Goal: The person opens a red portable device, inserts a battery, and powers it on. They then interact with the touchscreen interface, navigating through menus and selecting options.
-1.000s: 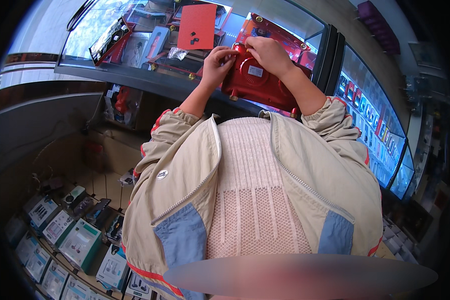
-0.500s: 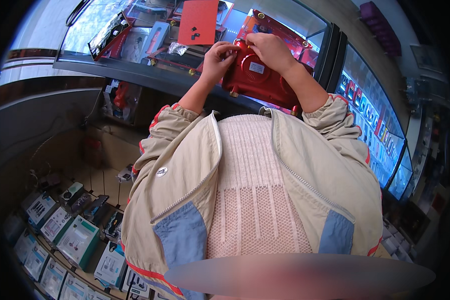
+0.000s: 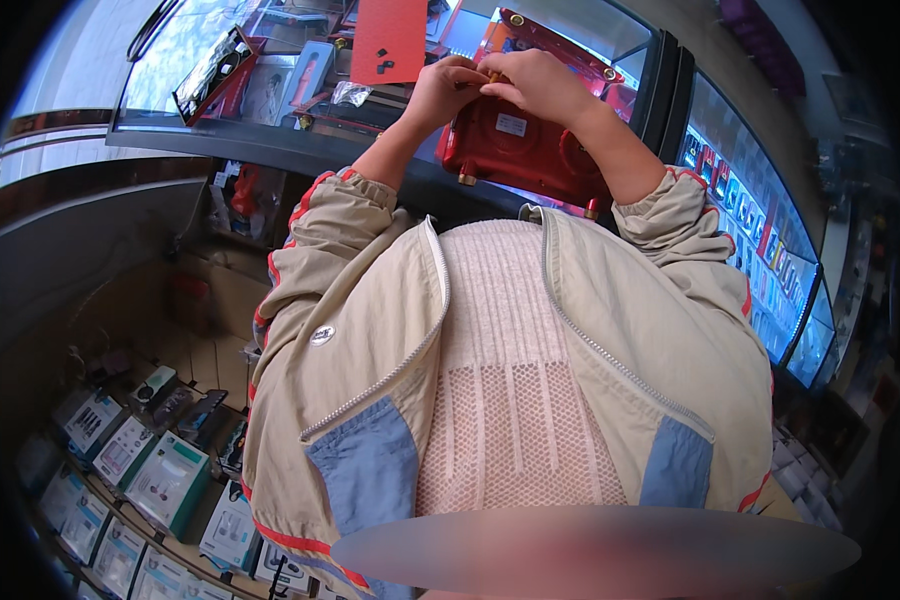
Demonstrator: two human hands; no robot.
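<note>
A glossy red device [image 3: 470, 135] of unclear kind lies on the glass counter with a white label on its upward face. Gold-coloured fittings [image 3: 467, 180] show at its near edge. Above the far left part of the device my two hands meet, fingertips together. My right hand [image 3: 538, 82] is closed in a pinch around a small gold-coloured piece [image 3: 493, 76]. Right beside it, my left hand [image 3: 444, 92] is also closed, its fingertips touching that spot; what they grip is hidden. Left of the hands lies a red card [image 3: 388, 35] with several small black pieces [image 3: 383, 62] on it.
Beneath the counter glass [image 3: 270, 50] are boxed goods. An open box with a shiny lining [image 3: 215, 75] stands at the left, and clear plastic wrapping [image 3: 351, 94] lies near the card. Lit display case [image 3: 750, 240] to the right; boxed accessories [image 3: 167, 480] lower left.
Both hands have come together and lifted slightly away from the device's far edge, the left moving toward the right. The gold-coloured piece now shows between the fingertips.
</note>
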